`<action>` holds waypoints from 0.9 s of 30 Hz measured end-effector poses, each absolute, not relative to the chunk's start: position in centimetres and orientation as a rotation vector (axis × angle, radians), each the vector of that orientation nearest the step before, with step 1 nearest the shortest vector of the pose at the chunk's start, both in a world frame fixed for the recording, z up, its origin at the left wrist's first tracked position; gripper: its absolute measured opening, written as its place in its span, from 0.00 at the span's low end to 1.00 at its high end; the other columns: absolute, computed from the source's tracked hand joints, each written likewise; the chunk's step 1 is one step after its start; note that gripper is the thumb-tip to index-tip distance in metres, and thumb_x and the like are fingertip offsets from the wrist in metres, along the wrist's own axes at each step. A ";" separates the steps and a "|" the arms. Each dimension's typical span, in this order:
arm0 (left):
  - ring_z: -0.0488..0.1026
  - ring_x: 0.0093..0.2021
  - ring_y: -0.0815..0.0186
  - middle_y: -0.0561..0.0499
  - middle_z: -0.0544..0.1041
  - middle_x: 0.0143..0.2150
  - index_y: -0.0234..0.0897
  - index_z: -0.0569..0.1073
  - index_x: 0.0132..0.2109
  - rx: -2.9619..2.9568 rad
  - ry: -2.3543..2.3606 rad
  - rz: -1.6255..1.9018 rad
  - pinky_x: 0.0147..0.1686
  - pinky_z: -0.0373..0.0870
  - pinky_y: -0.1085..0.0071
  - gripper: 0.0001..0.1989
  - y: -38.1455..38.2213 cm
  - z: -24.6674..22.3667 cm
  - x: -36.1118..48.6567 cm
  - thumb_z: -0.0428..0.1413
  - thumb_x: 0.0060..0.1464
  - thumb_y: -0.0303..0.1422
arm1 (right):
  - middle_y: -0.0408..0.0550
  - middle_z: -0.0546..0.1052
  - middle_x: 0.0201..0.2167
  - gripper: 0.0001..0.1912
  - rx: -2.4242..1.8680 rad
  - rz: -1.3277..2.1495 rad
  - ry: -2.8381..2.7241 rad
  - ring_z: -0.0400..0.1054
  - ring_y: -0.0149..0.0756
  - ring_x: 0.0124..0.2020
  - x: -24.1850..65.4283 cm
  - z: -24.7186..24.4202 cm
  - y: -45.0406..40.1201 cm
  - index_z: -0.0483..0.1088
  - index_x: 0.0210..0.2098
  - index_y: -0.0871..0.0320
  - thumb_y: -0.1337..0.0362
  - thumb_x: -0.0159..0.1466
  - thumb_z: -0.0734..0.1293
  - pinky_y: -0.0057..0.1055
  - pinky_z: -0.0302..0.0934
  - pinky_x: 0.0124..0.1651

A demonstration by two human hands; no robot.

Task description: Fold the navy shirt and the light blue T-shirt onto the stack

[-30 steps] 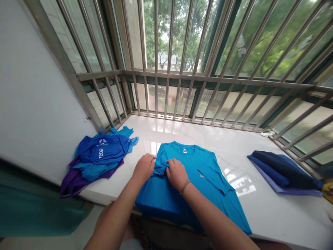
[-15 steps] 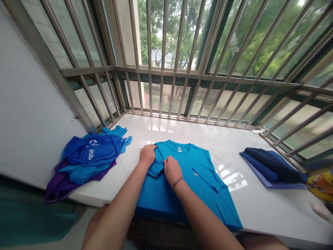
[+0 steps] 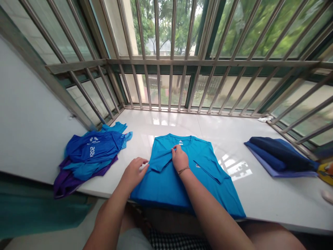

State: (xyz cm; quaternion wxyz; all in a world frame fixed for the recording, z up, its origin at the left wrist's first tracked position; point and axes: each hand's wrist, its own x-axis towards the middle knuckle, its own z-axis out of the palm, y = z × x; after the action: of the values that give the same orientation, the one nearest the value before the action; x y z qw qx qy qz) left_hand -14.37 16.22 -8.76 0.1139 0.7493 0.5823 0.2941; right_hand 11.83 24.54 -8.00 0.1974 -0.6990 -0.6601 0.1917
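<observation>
Hands apart: left hand (image 3: 132, 175) open, just beside the folded-over flap (image 3: 161, 162); right hand (image 3: 180, 159) pinching that flap near the collar, keeping it taut and smooth. Turquoise T-shirt (image 3: 166, 187) lay flat at the bench (image 3: 260, 203) front edge, mid-bench. Crumpled blue shirts (image 3: 92, 147) sat toward the left end, folded navy stack (image 3: 275, 159) toward the right.

We get bright, soft daylight through the window (image 3: 149, 90) across the top of the frame, with the trees (image 3: 166, 21) beyond slightly blurred. Glare shines on the white stone sill (image 3: 166, 123) at centre, and a barred patch of light (image 3: 235, 169) falls right of the blue T-shirt (image 3: 161, 187), which shows only soft shadows. The steel window bars (image 3: 157, 41) bow and lean towards the frame's edges, and the lower corners fall dimmer.
</observation>
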 end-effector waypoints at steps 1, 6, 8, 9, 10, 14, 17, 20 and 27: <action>0.79 0.49 0.54 0.46 0.82 0.48 0.43 0.80 0.51 2.222 1.676 0.817 0.52 0.76 0.58 0.10 15.0 -9.0 -14.6 0.59 0.68 0.40 | 0.52 0.82 0.41 0.12 -1.942 0.549 -1.824 0.77 0.41 0.40 11.9 -8.1 24.6 0.70 0.56 0.58 0.58 0.80 0.61 0.33 0.57 0.38; 0.77 0.52 0.53 0.44 0.81 0.50 0.43 0.78 0.57 2.332 1.694 0.655 0.54 0.75 0.58 0.14 13.1 -9.5 -14.7 0.62 0.67 0.39 | 0.50 0.82 0.41 0.13 -1.855 0.569 -1.771 0.76 0.41 0.41 12.2 -8.4 24.7 0.70 0.55 0.58 0.57 0.78 0.64 0.33 0.56 0.38; 0.77 0.52 0.52 0.44 0.81 0.49 0.43 0.77 0.59 2.387 1.730 0.566 0.55 0.74 0.57 0.14 13.6 -9.2 -14.5 0.59 0.70 0.37 | 0.50 0.82 0.40 0.14 -1.843 0.559 -1.770 0.76 0.41 0.40 12.2 -8.5 24.6 0.70 0.55 0.58 0.56 0.78 0.64 0.33 0.56 0.38; 0.77 0.52 0.53 0.44 0.81 0.49 0.43 0.77 0.60 2.412 1.747 0.515 0.55 0.74 0.57 0.14 13.8 -9.0 -14.5 0.57 0.71 0.35 | 0.50 0.82 0.39 0.14 -1.840 0.555 -1.771 0.76 0.41 0.40 12.2 -8.5 24.6 0.70 0.54 0.58 0.56 0.78 0.64 0.33 0.55 0.37; 0.77 0.51 0.53 0.44 0.81 0.48 0.43 0.78 0.60 2.430 1.763 0.471 0.55 0.74 0.57 0.14 14.1 -8.8 -14.5 0.55 0.71 0.34 | 0.50 0.82 0.38 0.13 -1.838 0.552 -1.773 0.76 0.41 0.40 12.2 -8.4 24.5 0.70 0.54 0.58 0.56 0.78 0.63 0.33 0.55 0.37; 0.78 0.50 0.55 0.45 0.81 0.47 0.44 0.79 0.60 2.401 1.787 0.473 0.53 0.75 0.61 0.16 14.4 -8.7 -15.6 0.52 0.71 0.31 | 0.48 0.81 0.36 0.12 -1.834 0.545 -1.792 0.76 0.39 0.39 12.1 -8.4 24.4 0.70 0.53 0.58 0.57 0.77 0.64 0.33 0.55 0.36; 0.79 0.48 0.59 0.47 0.80 0.47 0.45 0.81 0.58 2.311 1.722 0.597 0.50 0.75 0.65 0.17 14.3 -9.3 -16.6 0.52 0.70 0.30 | 0.47 0.81 0.35 0.12 -1.821 0.547 -1.819 0.76 0.39 0.38 12.0 -8.5 24.4 0.71 0.53 0.58 0.57 0.76 0.65 0.32 0.55 0.37; 0.79 0.46 0.61 0.48 0.79 0.46 0.46 0.82 0.55 2.222 1.665 0.693 0.49 0.75 0.67 0.17 14.2 -9.9 -17.1 0.51 0.69 0.30 | 0.46 0.81 0.35 0.15 -1.805 0.543 -1.848 0.76 0.38 0.38 12.0 -8.5 24.4 0.72 0.52 0.57 0.53 0.76 0.65 0.32 0.56 0.37; 0.78 0.47 0.58 0.45 0.78 0.48 0.42 0.81 0.51 2.181 1.778 0.633 0.51 0.76 0.62 0.16 14.7 -9.0 -16.7 0.50 0.66 0.28 | 0.44 0.82 0.39 0.14 -1.777 0.511 -1.973 0.76 0.37 0.38 12.0 -8.2 24.0 0.74 0.49 0.54 0.51 0.72 0.72 0.30 0.56 0.36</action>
State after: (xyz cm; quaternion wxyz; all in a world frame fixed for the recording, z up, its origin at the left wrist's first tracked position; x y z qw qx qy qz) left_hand -16.71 14.69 -8.98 0.1285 0.7499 0.6114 0.2176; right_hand 11.99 24.04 -8.23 0.2172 -0.6416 -0.7122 0.1844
